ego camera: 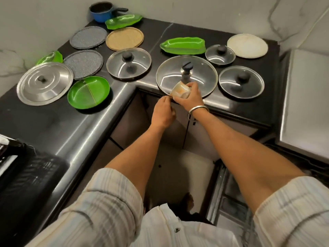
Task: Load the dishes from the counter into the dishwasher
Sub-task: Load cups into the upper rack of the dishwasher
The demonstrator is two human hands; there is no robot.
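My right hand (190, 98) grips a small cream cup (179, 90), tilted, over the near rim of the large glass lid (170, 70) on the black counter (53, 125). My left hand (162, 113) is just left of it, its fingertips pinching at the large lid's front edge beside the cup. Other dishes lie spread on the counter: a steel lid (44, 83), a round green divided plate (88, 92), two grey plates (83, 64), a tan plate (124, 38), green leaf-shaped trays (182, 45), smaller glass lids (128, 63) and a white plate (247, 45).
A blue saucepan (100, 12) stands in the back corner by the wall. A dark rack or basket (26, 175) sits at the left front. A steel appliance top (306, 107) is at the right. Below it a metal dishwasher part (229, 198) shows by my legs.
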